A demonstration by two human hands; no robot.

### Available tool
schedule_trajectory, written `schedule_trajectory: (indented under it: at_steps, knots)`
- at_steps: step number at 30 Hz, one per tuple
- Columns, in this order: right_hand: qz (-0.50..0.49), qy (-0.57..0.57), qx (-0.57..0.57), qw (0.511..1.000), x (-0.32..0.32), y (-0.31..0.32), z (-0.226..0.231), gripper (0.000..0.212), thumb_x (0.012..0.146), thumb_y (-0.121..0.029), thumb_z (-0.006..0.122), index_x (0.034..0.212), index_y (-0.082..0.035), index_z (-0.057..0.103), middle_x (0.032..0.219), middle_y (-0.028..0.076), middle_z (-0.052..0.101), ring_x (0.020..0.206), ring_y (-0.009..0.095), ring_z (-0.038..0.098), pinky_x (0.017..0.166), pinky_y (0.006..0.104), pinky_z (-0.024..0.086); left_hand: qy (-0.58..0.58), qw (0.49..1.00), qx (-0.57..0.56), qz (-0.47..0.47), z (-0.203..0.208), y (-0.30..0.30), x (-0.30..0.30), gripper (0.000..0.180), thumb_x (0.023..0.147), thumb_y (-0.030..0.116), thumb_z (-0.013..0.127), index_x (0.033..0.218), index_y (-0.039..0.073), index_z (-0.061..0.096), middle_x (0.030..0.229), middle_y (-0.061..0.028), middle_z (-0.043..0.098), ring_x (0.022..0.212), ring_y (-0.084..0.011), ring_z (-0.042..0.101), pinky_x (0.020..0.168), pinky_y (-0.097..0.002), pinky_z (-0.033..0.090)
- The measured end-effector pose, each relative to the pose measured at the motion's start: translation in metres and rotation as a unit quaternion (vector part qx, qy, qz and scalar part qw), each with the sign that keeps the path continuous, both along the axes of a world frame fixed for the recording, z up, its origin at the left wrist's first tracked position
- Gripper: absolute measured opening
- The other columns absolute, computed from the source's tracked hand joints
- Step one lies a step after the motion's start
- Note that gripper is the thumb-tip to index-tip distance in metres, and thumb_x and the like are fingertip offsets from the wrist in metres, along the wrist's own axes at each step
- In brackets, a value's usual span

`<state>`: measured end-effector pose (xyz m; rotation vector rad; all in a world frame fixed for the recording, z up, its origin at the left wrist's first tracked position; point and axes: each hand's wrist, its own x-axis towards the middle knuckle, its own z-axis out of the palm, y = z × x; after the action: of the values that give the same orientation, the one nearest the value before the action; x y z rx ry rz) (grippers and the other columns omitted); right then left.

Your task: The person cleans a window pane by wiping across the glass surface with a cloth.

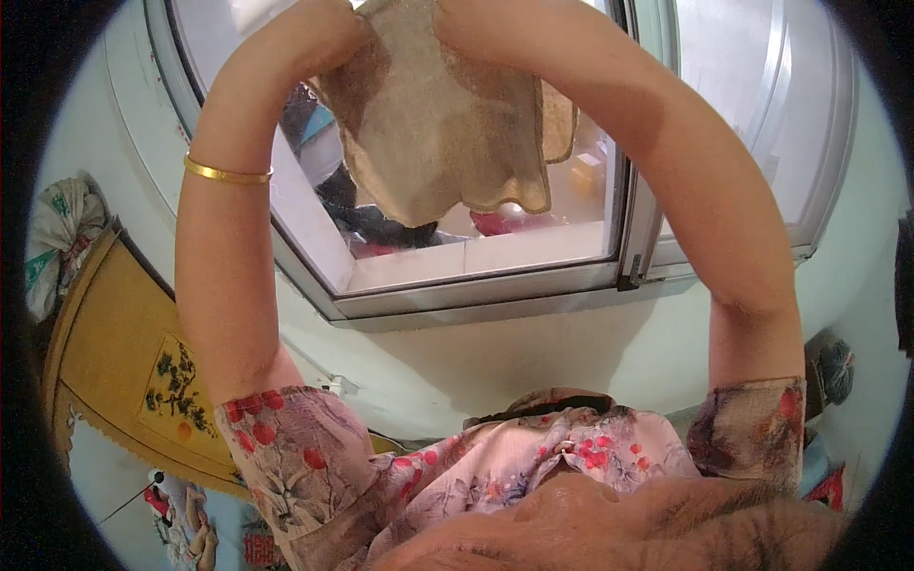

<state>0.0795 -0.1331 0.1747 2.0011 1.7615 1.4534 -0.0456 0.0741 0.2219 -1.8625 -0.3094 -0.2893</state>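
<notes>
A beige cloth [447, 124] hangs down in front of the window glass, its lower hem wavy and uneven. Both my arms are raised high. My left hand [333, 38] is at the cloth's upper left, closed on it, with a gold bangle [227, 172] on the forearm below. At the upper right side of the cloth, my right hand [476, 33] also grips it. The fingertips of both hands are cut off by the top edge or turned away, so the exact grip is hidden.
A metal-framed window [476, 297] stands directly ahead, with a tiled ledge [476, 257] and various items visible through the glass. At the left is a yellow-brown panel [114, 333] with a tree picture, beside a stuffed white bag [65, 243]. A dark bundle [832, 369] sits at the right.
</notes>
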Motion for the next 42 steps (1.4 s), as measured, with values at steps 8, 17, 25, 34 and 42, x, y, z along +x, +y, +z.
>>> schedule_trajectory:
  at_steps: [8,17,25,34,42]
  knots:
    - [0.304,0.266,0.331,0.853,0.015,0.036,-0.044,0.025,0.077,-0.007,0.053,0.097,0.007,0.060,0.103,0.025,0.057,0.096,0.039,0.054,0.085,0.0445,0.044,-0.402,0.533,-0.703,-0.245,-0.044,-0.055,0.001,0.024,0.089,0.018,0.053,0.078,-0.003,0.056,0.075,-0.0129,0.059,0.072,-0.0267,0.062,0.068,-0.0406,0.054]
    - [0.334,0.287,0.363,0.821,0.018,0.044,-0.058,0.028,0.082,-0.011,0.048,0.105,0.005,0.049,0.103,0.027,0.054,0.097,0.042,0.053,0.082,0.0497,0.043,-0.504,0.414,-0.598,-0.465,-0.112,-0.091,0.060,0.031,0.086,0.015,0.050,0.107,-0.007,0.052,0.100,-0.0168,0.058,0.093,-0.0283,0.055,0.083,-0.0370,0.044]
    - [0.288,0.119,0.354,0.882,0.056,0.064,-0.064,0.052,0.080,-0.022,0.052,0.125,0.003,0.046,0.121,0.023,0.051,0.114,0.039,0.045,0.095,0.0540,0.033,-0.537,0.753,-0.155,-0.347,-0.124,-0.068,0.069,0.049,0.079,0.019,0.055,0.121,-0.005,0.050,0.111,-0.0220,0.051,0.102,-0.0379,0.045,0.091,-0.0463,0.034]
    - [0.310,0.045,0.302,0.901,0.059,0.051,-0.053,0.060,0.080,-0.031,0.057,0.133,-0.006,0.044,0.137,0.024,0.036,0.129,0.042,0.032,0.098,0.0574,0.031,-0.504,0.823,0.016,-0.263,-0.126,-0.038,0.062,0.058,0.081,0.030,0.059,0.133,0.011,0.044,0.135,-0.0155,0.039,0.121,-0.0362,0.036,0.098,-0.0580,0.022]
    - [0.190,-0.179,0.392,0.882,0.069,0.071,0.050,0.052,0.091,-0.039,0.040,0.136,-0.013,0.040,0.141,0.017,0.037,0.134,0.038,0.025,0.107,0.0592,0.018,-0.510,0.823,0.055,-0.245,-0.025,-0.036,0.059,0.055,0.087,0.029,0.051,0.138,0.014,0.037,0.142,-0.0116,0.033,0.132,-0.0452,0.020,0.100,-0.0679,0.019]
